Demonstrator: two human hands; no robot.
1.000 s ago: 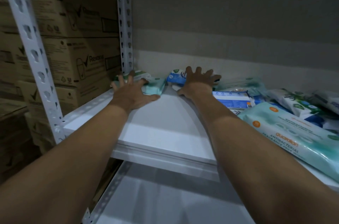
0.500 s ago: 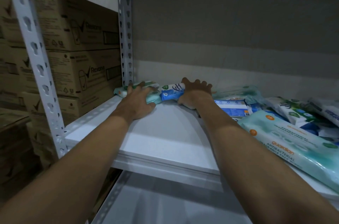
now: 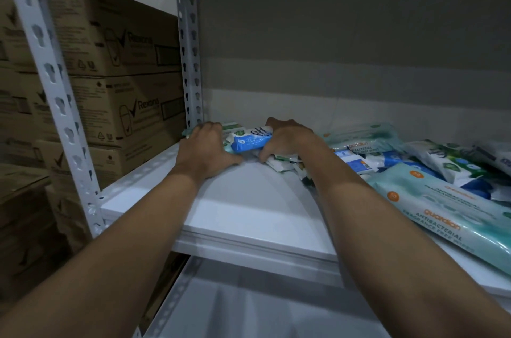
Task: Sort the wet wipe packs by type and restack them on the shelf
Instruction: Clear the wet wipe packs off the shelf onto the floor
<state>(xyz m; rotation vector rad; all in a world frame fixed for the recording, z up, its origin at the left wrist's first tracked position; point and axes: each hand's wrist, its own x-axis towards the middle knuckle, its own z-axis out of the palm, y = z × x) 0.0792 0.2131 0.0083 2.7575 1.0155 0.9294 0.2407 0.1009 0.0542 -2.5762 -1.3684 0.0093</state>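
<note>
Dim storeroom, white metal shelf point(image 3: 249, 216) against a grey wall. Far back in the left corner, a small blue-and-white pack point(image 3: 250, 141) of wipes, pinched between both hands atop a low heap of similar small packs point(image 3: 282, 163). Left hand point(image 3: 206, 151) curled over the pack's left end, thumb flat on the board; right hand point(image 3: 287, 140) clamped over its right end, fingers bent down round it. Label on the pack too blurred to read.

Judged from the look: light, soft, film-wrapped, likely slick and prone to buckle in the middle, so best held by the two ends or flat from below, not by the seam.

Just right of the right hand, blue-labelled packs point(image 3: 356, 160) and a teal one marked "ANTIBACTERIAL". Further right and nearer the right forearm, a large mint pack point(image 3: 442, 207) reading "Guardian ANTIBACTERIAL FRAGRANCE FREE WIPES", with an orange roundel. Beyond it, green-leaf printed packs point(image 3: 453, 163), writing unclear. Left of the left hand, past the slotted upright point(image 3: 189, 61), stacked brown cartons point(image 3: 121, 66) printed "Rexona".
</note>
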